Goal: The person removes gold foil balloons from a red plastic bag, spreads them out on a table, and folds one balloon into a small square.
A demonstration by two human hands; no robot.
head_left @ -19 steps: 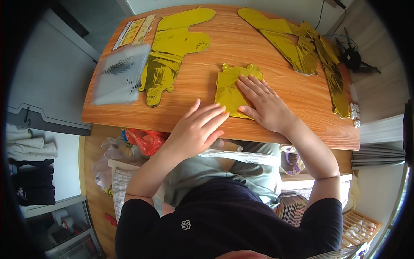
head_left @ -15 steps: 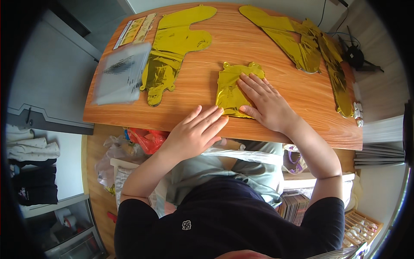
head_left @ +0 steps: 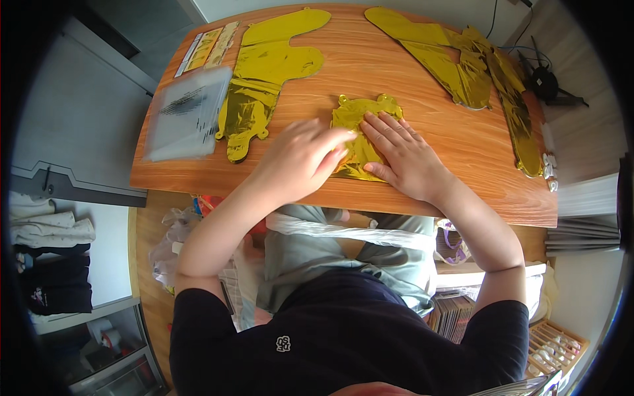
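Near the table's front edge, I see both hands flat on the folded gold foil. Right hand presses it with fingers spread; left hand lies open, fingertips touching its left side.

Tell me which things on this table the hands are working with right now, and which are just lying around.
In hand:
- small folded gold foil balloon, pressed flat by the right hand and touched by the left hand

Lying about:
- large flat gold foil balloon
- gold foil balloons at the table's far right
- clear plastic packet
- strips of card
- black cable
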